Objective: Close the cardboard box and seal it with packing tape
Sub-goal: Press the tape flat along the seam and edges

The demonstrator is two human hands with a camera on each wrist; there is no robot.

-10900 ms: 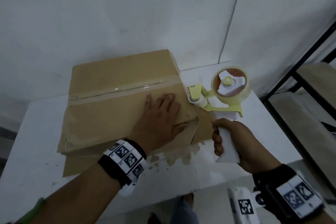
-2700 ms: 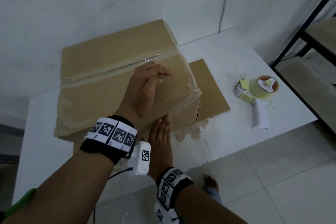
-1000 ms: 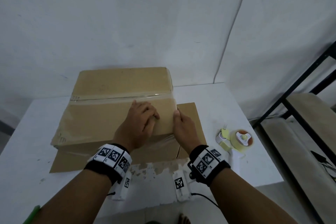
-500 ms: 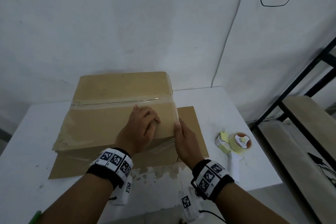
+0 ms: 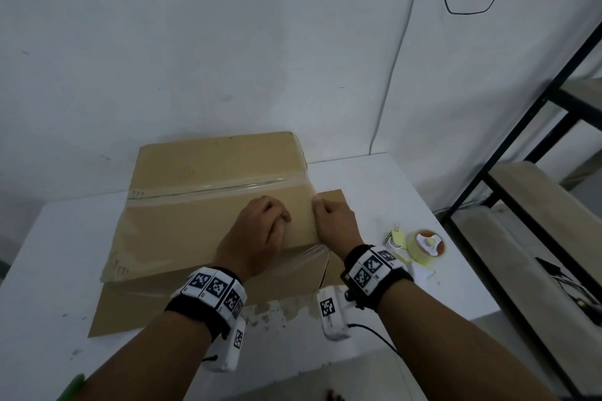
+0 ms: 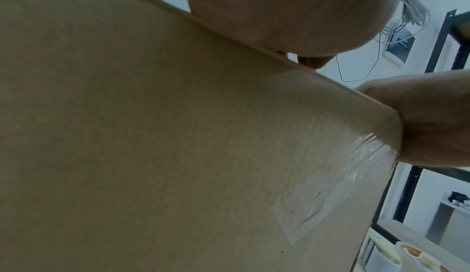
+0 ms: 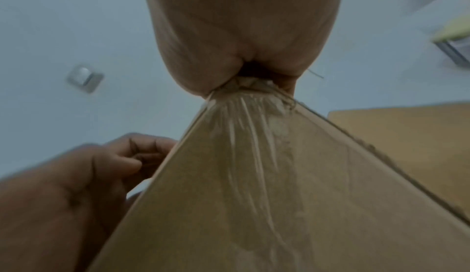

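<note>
The closed cardboard box [image 5: 202,172] lies on the white table [image 5: 58,254], with clear tape [image 5: 228,187] along its top seam. My left hand [image 5: 277,218] rests on the box top near its right end, fingers curled into a loose fist [image 7: 127,159] that holds nothing. My right hand [image 5: 321,207] sits at the box's top right edge, where its fingers pinch the wrinkled tape [image 7: 249,125] running down the box's right side. The front corner also carries a strip of tape [image 6: 330,186]. The yellow tape dispenser [image 5: 423,242] lies on the table to the right, away from both hands.
A flat cardboard sheet [image 5: 130,312] lies under the box and sticks out in front and to the right. A black shelf frame [image 5: 521,153] with wooden boards stands right of the table. White walls close the back. Peeled patches mark the table's front edge [image 5: 277,312].
My right hand has slid farther back along the box's right top edge and its fingers have curled. The left hand has curled tighter on the box top. The dispenser has not moved.
</note>
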